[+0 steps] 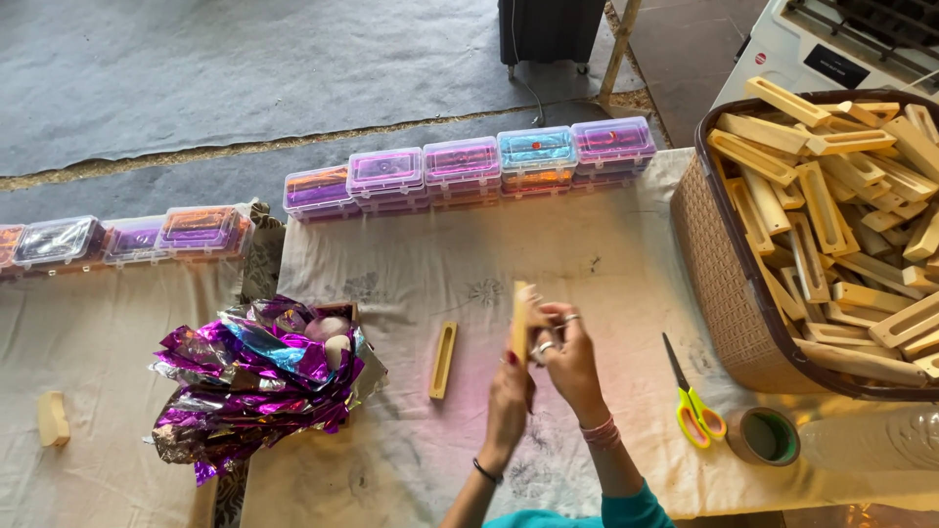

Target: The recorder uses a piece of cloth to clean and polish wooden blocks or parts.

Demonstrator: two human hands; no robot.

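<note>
We are pinching a narrow, pale wooden slotted block upright between both hands: the left hand is closing on its lower end, the right hand on its upper side. It is looking light, stiff and smooth-edged, best gripped along its long sides. A matching wooden block is lying left of the grip, yellow-handled scissors right; the cloth-covered table beyond is giving open room.

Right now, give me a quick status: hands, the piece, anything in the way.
Left hand and right hand both grip one wooden piece, upright over the cloth. Second wooden piece lies left; scissors right. Neither touches.
</note>
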